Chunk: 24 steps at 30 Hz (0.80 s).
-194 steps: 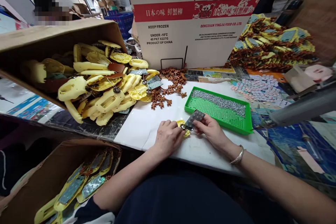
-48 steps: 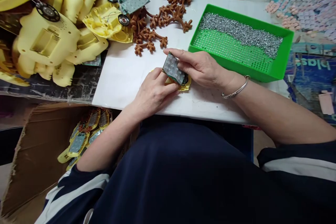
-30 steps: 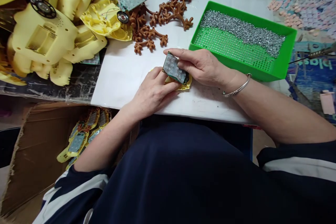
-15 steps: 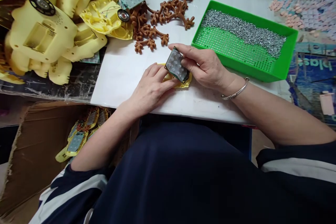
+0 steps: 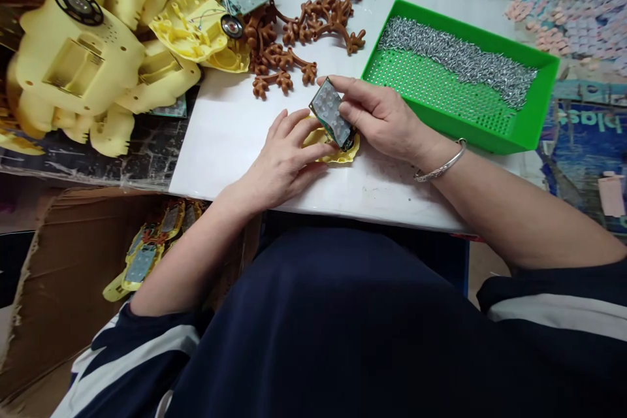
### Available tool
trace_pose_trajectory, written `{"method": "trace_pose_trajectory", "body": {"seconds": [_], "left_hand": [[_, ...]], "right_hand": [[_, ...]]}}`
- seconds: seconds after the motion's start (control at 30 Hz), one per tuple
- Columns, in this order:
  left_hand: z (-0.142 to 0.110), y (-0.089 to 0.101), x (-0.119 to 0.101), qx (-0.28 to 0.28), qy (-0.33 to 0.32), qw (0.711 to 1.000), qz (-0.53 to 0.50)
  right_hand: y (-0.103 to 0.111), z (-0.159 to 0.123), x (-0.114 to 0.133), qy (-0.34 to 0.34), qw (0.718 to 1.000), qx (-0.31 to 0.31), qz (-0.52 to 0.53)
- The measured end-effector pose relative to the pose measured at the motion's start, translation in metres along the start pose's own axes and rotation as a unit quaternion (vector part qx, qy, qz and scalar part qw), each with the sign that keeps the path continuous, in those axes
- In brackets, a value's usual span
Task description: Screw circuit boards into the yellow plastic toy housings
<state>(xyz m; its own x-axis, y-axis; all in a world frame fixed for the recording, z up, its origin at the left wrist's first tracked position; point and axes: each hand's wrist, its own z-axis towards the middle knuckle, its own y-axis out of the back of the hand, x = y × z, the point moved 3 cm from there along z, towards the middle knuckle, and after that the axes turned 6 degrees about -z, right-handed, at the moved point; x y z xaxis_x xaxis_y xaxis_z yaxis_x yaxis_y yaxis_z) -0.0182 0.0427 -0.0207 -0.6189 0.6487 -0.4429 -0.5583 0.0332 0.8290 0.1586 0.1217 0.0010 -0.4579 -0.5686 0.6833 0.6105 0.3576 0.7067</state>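
My right hand [image 5: 379, 119] pinches a small grey keypad board [image 5: 331, 112] and holds it tilted over a yellow plastic shell [image 5: 337, 150] lying on the white board [image 5: 230, 137]. My left hand [image 5: 284, 157] rests on the white board with its fingers spread; the fingertips press on the left edge of the yellow shell. Most of the shell is hidden under the keypad board and my fingers.
A green perforated tray [image 5: 539, 111] with a band of small metal screws [image 5: 455, 68] stands to the right. Brown branch-shaped parts [image 5: 304, 32] lie behind my hands. Yellow shells with speakers [image 5: 78, 59] pile at the left. A cardboard box [image 5: 63, 274] below holds assembled pieces [image 5: 147, 255].
My right hand has tipped the keypad board up more steeply over the shell. My left fingers have spread out flatter. The camera has tilted down since the oldest frame.
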Motion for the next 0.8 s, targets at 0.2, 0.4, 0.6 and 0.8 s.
{"method": "trace_pose_trajectory", "body": {"seconds": [0.2, 0.4, 0.6, 0.8], "left_hand": [[0.003, 0.005, 0.0, 0.01, -0.002, 1.0, -0.017], [0.003, 0.008, 0.003, 0.027, -0.012, 0.999, -0.034], [0.003, 0.01, 0.005, 0.048, -0.021, 0.997, -0.051], [0.004, 0.016, 0.005, 0.069, -0.011, 0.995, -0.072]], "right_hand": [[0.0, 0.002, 0.002, 0.01, 0.998, 0.019, -0.057], [0.005, -0.001, 0.021, 0.022, 0.993, 0.054, -0.104], [0.005, -0.004, 0.026, 0.032, 0.993, 0.081, -0.085], [0.003, -0.004, 0.021, 0.04, 0.992, 0.084, -0.084]]}}
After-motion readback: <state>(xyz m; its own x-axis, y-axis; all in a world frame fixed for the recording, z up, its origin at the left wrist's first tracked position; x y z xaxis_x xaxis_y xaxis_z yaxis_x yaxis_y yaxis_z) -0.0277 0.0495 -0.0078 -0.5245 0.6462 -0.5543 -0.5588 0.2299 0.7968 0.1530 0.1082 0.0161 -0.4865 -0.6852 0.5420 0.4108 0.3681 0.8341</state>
